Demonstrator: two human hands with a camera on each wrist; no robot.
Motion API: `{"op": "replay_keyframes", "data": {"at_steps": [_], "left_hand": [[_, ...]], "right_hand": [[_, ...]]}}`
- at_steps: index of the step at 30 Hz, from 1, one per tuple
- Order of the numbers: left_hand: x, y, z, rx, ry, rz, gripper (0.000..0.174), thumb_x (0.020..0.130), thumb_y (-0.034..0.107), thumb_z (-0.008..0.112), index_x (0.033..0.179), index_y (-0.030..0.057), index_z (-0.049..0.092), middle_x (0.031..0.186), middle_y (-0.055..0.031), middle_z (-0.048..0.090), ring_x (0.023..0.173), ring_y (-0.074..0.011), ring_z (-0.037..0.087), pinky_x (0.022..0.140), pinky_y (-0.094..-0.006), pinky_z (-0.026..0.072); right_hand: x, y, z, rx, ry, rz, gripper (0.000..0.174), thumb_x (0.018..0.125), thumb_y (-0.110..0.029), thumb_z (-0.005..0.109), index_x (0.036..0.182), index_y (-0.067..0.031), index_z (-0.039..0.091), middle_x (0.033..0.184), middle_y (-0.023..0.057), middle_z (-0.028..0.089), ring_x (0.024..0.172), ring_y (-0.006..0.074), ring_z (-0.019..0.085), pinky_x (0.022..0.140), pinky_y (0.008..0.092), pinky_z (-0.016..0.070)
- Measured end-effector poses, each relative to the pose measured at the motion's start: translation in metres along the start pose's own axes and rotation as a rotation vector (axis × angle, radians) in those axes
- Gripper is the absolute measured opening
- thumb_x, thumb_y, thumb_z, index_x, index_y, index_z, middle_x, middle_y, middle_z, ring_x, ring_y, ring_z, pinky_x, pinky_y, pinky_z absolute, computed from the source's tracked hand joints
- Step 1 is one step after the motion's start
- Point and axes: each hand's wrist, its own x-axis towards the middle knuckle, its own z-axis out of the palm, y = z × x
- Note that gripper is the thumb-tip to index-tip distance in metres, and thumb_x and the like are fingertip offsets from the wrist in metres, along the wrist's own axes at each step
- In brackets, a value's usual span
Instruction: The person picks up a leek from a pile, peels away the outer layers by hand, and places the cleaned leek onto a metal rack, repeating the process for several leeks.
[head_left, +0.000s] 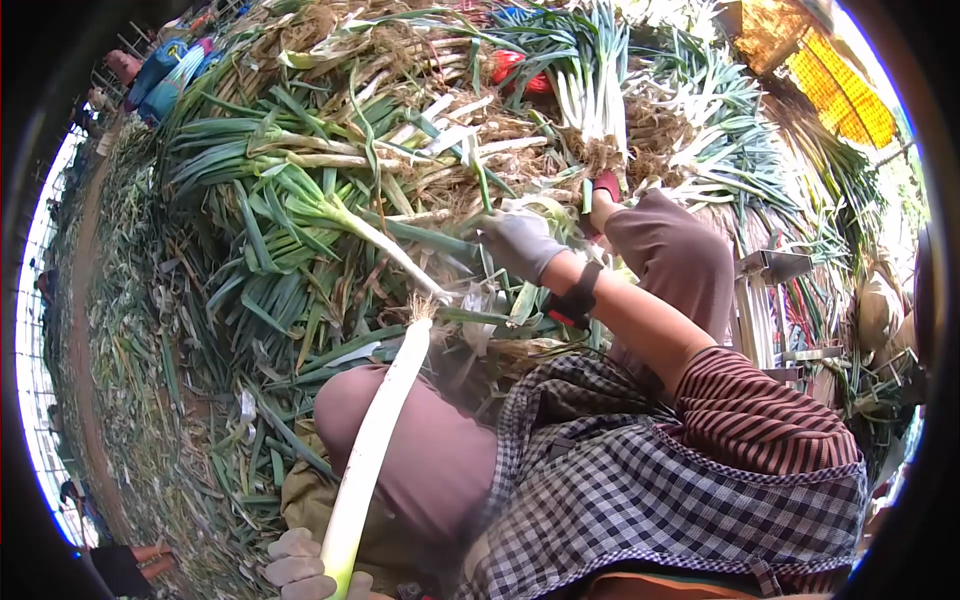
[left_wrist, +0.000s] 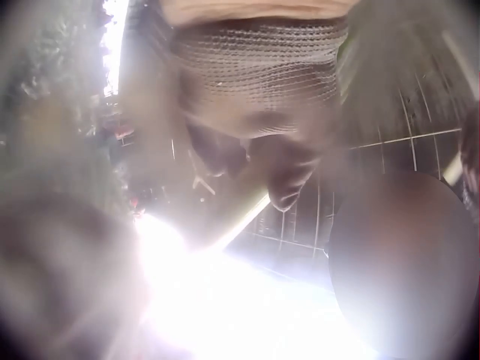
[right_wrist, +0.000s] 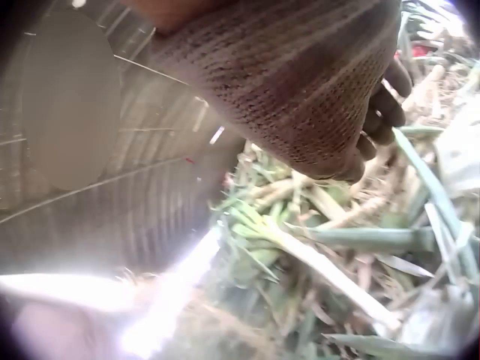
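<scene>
My gloved left hand (head_left: 318, 572) grips a long leek (head_left: 375, 450) near its green end, low in the head view. The white shaft slants up over a knee, its roots uppermost. In the left wrist view the gloved left hand (left_wrist: 259, 90) has its fingers bent round a blurred stalk (left_wrist: 251, 211). My gloved right hand (head_left: 522, 243) is over the leek pile, beside green leaves. The right wrist view shows the right hand (right_wrist: 300, 90) with fingers loosely bent and nothing visible in them. Beneath it, another leek (right_wrist: 330, 271) lies on the pile.
Leeks with roots (head_left: 590, 90) are heaped across the back. Loose leaves (head_left: 270, 300) cover the left side. A metal frame (head_left: 755, 310) stands at the right, near a yellow mesh (head_left: 840, 90). A checked apron (head_left: 640, 500) covers the lap.
</scene>
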Motion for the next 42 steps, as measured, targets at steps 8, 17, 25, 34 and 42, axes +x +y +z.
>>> {"op": "replay_keyframes", "data": {"at_steps": [8,17,25,34,42], "left_hand": [[0.019,0.010,-0.001,-0.035,-0.290,0.025,0.035,0.065,0.016,0.081,0.085,0.0141,0.053,0.078,0.0003,0.046,0.078,-0.0227,0.049,0.075,-0.0381,0.0455],[0.022,0.009,0.009,-0.310,-0.251,0.201,0.017,0.067,0.023,0.071,0.075,0.0096,0.064,0.079,-0.0045,0.057,0.073,-0.0265,0.054,0.066,-0.0381,0.0468],[0.020,0.003,0.008,-0.157,-0.074,0.003,0.018,0.080,0.027,0.062,0.083,0.0115,0.053,0.074,-0.0028,0.050,0.074,-0.0242,0.053,0.067,-0.0377,0.0496],[0.008,-0.022,0.020,-0.520,0.290,-0.232,0.054,0.079,0.057,0.066,0.089,0.0100,0.039,0.081,0.0012,0.030,0.080,-0.0164,0.040,0.115,-0.0523,0.0188],[0.034,-0.038,0.034,-0.680,0.532,-0.247,0.069,0.082,0.080,0.035,0.080,0.0107,0.044,0.060,0.0036,0.034,0.054,-0.0099,0.034,0.076,-0.0339,0.0367]], "right_hand": [[-0.047,-0.238,-0.087,0.278,0.492,-0.772,0.041,0.073,-0.020,0.058,0.111,-0.0036,0.055,0.096,0.0100,0.057,0.087,0.0240,0.058,0.086,0.0379,0.0442],[0.026,-0.068,0.071,-0.532,0.330,-0.164,0.053,0.068,-0.009,0.064,0.120,-0.0045,0.057,0.112,0.0134,0.059,0.102,0.0303,0.059,0.098,0.0410,0.0382],[-0.042,-0.030,-0.003,0.115,-0.749,-0.083,0.035,0.080,-0.033,0.063,0.102,-0.0061,0.067,0.090,0.0150,0.068,0.083,0.0328,0.066,0.076,0.0396,0.0518],[-0.128,-0.089,0.010,0.291,-1.207,-0.411,0.033,0.080,-0.028,0.064,0.107,-0.0096,0.064,0.093,0.0142,0.067,0.085,0.0309,0.065,0.071,0.0415,0.0496],[-0.088,-0.179,-0.097,0.624,0.066,-0.697,0.029,0.078,-0.012,0.064,0.107,-0.0052,0.059,0.100,0.0137,0.061,0.081,0.0302,0.065,0.064,0.0368,0.0538]]}}
